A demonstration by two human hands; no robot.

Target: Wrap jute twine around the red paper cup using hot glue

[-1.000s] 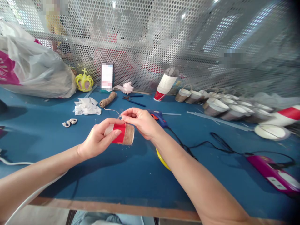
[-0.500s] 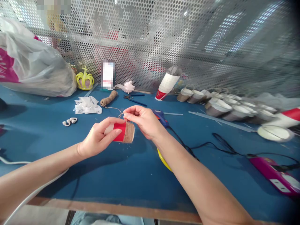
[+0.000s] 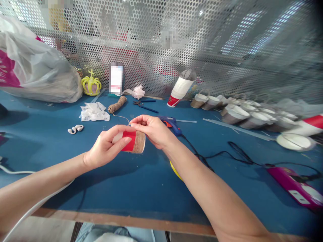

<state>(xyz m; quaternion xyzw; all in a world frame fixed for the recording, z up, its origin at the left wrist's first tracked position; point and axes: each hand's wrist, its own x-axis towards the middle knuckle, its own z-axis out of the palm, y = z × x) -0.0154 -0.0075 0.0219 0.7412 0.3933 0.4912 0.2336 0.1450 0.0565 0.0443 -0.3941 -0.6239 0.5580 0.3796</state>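
Gripping a paper cup (image 3: 131,145) sideways between thumb and fingers, the left hand (image 3: 104,149) holds it above the blue tabletop (image 3: 121,195); jute twine (image 3: 139,143) wraps the end beyond those fingertips. The right hand (image 3: 151,131) pinches the twine's strand beside the cup. Behind stands a perforated metal screen (image 3: 143,55).

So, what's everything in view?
Cup: 1, red, held
Twine bundle: 1, brown, centre
Pliers: 1, blue, centre
Glue gun: 1, blue, centre
Cup stack: 1, white, back
Wrapped cups: several, brown, right
Bag: 1, whitish, left
Crown: 1, yellow, left
Phone: 1, dark, back
Crinkled bunch: 1, whitish, back
Sheets: pile, white, left
Curved pieces: 2, white, left
Power strip: 1, purple, right
Table: 1, blue, beneath
Mesh: 1, silver, back
Left hand: 1, on cup
Right hand: 1, pinching twine
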